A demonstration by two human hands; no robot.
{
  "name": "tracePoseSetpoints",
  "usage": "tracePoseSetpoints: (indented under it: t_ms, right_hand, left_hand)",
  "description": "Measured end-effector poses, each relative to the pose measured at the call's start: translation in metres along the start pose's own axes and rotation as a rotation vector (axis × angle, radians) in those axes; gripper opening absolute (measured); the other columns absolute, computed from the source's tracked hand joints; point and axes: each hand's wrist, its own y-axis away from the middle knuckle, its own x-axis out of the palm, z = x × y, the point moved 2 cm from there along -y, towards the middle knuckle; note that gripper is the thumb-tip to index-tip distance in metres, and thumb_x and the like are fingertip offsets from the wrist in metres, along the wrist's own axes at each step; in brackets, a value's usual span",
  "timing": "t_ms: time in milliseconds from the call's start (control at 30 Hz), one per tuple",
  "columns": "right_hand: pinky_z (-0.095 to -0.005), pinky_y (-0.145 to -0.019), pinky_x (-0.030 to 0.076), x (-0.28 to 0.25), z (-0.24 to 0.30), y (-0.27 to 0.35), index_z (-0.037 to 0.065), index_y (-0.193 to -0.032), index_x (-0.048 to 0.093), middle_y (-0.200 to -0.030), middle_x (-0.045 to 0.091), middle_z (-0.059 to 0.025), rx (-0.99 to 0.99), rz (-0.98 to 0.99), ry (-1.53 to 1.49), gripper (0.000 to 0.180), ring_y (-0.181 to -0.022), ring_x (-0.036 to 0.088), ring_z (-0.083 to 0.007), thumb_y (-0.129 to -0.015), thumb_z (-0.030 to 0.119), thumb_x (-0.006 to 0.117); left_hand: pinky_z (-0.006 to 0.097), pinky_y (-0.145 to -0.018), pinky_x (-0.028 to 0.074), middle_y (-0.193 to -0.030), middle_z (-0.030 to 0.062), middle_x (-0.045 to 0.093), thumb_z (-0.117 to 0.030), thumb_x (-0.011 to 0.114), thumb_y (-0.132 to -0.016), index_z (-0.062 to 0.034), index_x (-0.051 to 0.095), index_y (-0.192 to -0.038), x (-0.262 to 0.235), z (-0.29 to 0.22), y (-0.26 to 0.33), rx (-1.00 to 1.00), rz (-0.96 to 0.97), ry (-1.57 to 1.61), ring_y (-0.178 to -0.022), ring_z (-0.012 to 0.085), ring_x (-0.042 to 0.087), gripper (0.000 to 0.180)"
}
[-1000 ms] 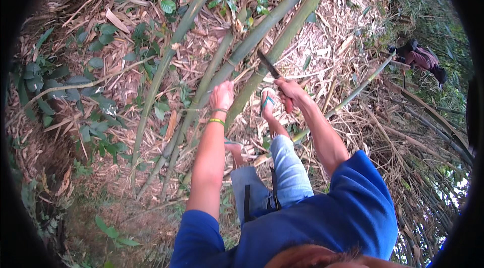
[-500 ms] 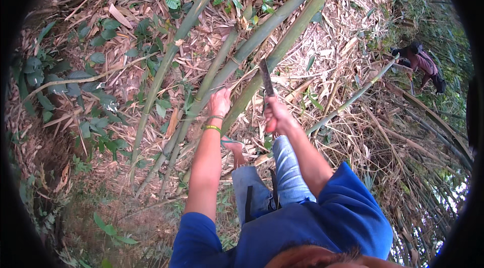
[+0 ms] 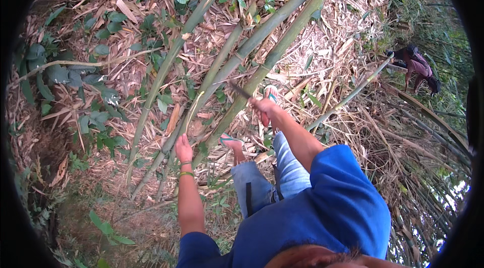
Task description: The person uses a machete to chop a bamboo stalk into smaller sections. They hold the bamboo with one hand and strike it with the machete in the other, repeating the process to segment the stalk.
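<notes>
Head view shows the left hand (image 3: pixel 183 148) gripping a slim green bamboo stalk (image 3: pixel 222 69) lying among others on dry leaf litter (image 3: pixel 333 36), while the right hand (image 3: pixel 263 106) closes around a dark-bladed knife (image 3: pixel 240 91) just above the stalks.

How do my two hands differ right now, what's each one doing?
The left hand rests on a green bamboo stalk, while the right hand grips a dark blade. The left sits lower and wears wrist bands; the right wrist looks bare. Both reach toward the bamboo.
</notes>
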Motion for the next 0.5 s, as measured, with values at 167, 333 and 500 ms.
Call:
tracePoseSetpoints:
  t_ms: [167,333,500]
  right_hand:
    - [-0.0348,-0.043,0.041,0.053,0.008,0.038,0.005,-0.068,0.052,-0.054,0.049,-0.0047,-0.211,-0.072,-0.269,0.049,-0.043,0.049,-0.0187,-0.094,0.047,0.053]
    - [-0.0369,-0.052,0.047,-0.022,0.096,0.044,0.001,-0.075,0.056,-0.060,0.056,-0.0088,-0.422,-0.517,-0.151,0.049,-0.052,0.057,-0.0214,-0.095,0.044,0.048]
    - [-0.0405,-0.048,0.049,-0.126,0.152,-0.005,-0.001,-0.070,0.057,-0.057,0.056,-0.0116,-0.514,-0.523,-0.287,0.048,-0.046,0.056,-0.0263,-0.097,0.037,0.044]
  left_hand:
    - [0.050,-0.069,0.042,-0.082,0.0261,0.060,-0.035,0.044,-0.101,0.0009,0.059,-0.091,-0.012,0.030,0.053,-0.149,-0.033,0.174,-0.078,0.0462,0.055,0.040]
    - [0.048,-0.066,0.041,-0.076,0.0220,0.058,-0.034,0.044,-0.101,0.0015,0.057,-0.086,-0.012,0.086,0.108,-0.152,-0.048,0.194,-0.071,0.0394,0.055,0.040]
    - [0.045,-0.071,0.042,-0.078,0.0213,0.060,-0.033,0.046,-0.100,0.0035,0.061,-0.090,-0.021,0.098,0.154,-0.374,0.028,0.236,-0.072,0.0365,0.055,0.041]
